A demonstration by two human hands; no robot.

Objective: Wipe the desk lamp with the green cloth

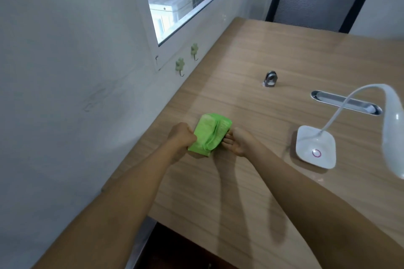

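Note:
A folded green cloth [209, 134] lies near the left edge of the wooden desk [262, 54]. My left hand [181, 136] grips its left side in a closed fist. My right hand [237, 142] pinches the cloth's right edge with its fingertips. To the right stands the white desk lamp [316, 147]: a square base with a pink ring button, a thin bent neck and a head that hangs at the frame's right edge. Both hands are well left of the lamp and apart from it.
A metal cable slot [346, 102] and a small metal clamp [270, 79] sit in the desk behind the lamp. A black mesh chair [317, 0] stands at the far end. The wall on the left has a window and two green hooks [180, 65].

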